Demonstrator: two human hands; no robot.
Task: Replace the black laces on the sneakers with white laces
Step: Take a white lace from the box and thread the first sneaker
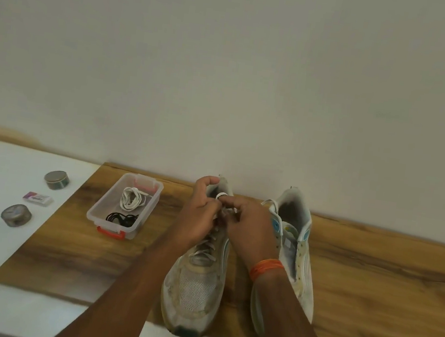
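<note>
Both hands, left (pixel 201 216) and right (pixel 250 228), pinch the white lace (pixel 220 195) above the near sneaker (pixel 195 283), fingers curled to knot it

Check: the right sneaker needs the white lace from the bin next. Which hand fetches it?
Probably left. The left hand is on the bin's side, nearer the white lace; the right hand would cross over.

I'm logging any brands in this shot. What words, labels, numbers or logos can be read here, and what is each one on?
Small white box: pink-purple print, too blurred to read.
Two round tins: patterned lids, no readable text.
Sneakers: curved side stripes and teal patches, no legible wording.
Clear bin: no label visible.
Nothing in this view can be read.
</note>
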